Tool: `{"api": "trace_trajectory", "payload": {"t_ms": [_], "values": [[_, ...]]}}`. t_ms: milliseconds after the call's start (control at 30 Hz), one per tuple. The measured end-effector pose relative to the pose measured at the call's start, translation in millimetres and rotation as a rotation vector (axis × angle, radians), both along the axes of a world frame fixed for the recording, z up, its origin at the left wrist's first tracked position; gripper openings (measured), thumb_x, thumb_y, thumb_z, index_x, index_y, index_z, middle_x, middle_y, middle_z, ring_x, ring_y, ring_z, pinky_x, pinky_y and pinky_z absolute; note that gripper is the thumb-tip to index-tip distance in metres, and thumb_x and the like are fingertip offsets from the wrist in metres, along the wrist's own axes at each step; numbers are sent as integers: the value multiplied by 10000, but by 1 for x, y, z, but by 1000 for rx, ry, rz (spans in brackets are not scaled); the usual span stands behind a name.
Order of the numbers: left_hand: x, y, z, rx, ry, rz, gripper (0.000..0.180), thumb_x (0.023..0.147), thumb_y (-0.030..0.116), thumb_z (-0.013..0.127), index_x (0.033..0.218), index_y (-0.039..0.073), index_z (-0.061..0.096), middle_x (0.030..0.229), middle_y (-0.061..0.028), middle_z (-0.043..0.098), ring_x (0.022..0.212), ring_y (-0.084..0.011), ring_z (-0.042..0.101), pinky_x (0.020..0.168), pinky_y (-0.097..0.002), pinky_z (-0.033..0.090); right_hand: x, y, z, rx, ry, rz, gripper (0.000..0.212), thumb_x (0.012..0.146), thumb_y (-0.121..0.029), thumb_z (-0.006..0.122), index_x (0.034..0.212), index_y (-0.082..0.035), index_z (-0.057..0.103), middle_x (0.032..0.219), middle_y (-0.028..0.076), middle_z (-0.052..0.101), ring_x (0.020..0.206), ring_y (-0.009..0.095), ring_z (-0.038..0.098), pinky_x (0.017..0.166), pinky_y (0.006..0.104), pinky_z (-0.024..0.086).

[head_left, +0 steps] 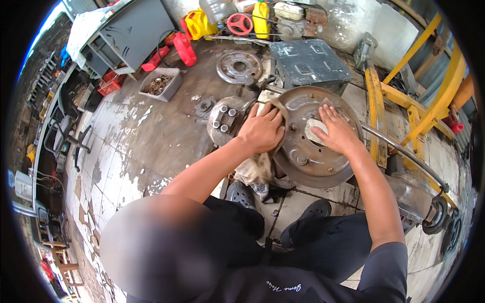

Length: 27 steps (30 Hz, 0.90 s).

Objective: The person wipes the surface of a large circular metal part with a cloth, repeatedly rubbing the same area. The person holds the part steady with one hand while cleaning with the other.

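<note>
A large round metal plate (298, 160), brown and grey with bolt holes, stands tilted in front of my knees. It looks like a brake backing plate with a pale opening (314, 130) at its middle. My right hand (334, 130) lies on its face, fingers stretched out and thumb apart. A small brownish patch shows by the fingertips; I cannot tell what it is. At the plate's left edge, my left hand (261, 130) curls over a brown rag (281, 121). Close to its left is a round metal hub (225, 121) with several bolt heads. Another crumpled cloth (256, 169) hangs below.
Behind the plate sits a dark metal box (309, 63), with a steel wheel disc (239, 67) to its left. A grey bin of small parts (160, 84) stands farther left. On the right are a yellow frame (376, 116) and a long metal rod (404, 151).
</note>
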<state>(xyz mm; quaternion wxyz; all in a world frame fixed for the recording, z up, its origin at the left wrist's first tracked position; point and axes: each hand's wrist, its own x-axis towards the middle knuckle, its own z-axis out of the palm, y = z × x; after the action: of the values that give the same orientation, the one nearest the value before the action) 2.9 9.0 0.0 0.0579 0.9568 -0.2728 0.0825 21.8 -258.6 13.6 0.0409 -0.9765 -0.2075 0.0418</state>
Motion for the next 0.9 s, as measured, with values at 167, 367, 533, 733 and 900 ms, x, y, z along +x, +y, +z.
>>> {"api": "trace_trajectory", "payload": {"t_ms": [167,367,533,733,900], "values": [[-4,1,8,-8,-24,-23,428,963,305,472,1271,12,526,1215,-148,575,1269,-312,471,1137,-554,273,-3,-4,2,16,72,-8,800,988,-596,375,1518,-4,281,1587,176,266,1475,303,245,1206,412,230],[-3,-6,2,-72,-30,2,443,964,319,474,1282,17,533,1238,-147,571,1290,-303,460,1135,-548,280,3,4,2,-16,-2,-23,795,984,-591,390,1516,-9,289,1590,168,260,1473,302,251,1206,402,234],[-7,5,-3,-60,-69,22,489,974,338,442,1323,3,514,1342,-160,542,1350,-309,411,1133,-506,303,-4,1,8,-23,65,-15,780,991,-575,387,1523,-16,273,1592,162,259,1480,303,230,1209,414,228],[-1,-9,-4,-42,-150,69,378,955,316,470,1148,11,582,1181,-140,599,1226,-306,493,1048,-482,376,0,6,-3,-67,-35,-20,771,993,-556,409,1526,-17,266,1591,166,260,1479,305,232,1211,425,220],[-6,3,7,-96,-51,7,309,930,251,509,1140,45,606,1184,-116,619,1185,-307,534,1026,-482,389,-10,-9,2,-39,53,23,770,995,-546,415,1525,-9,262,1591,178,253,1477,319,234,1214,422,208]]}}
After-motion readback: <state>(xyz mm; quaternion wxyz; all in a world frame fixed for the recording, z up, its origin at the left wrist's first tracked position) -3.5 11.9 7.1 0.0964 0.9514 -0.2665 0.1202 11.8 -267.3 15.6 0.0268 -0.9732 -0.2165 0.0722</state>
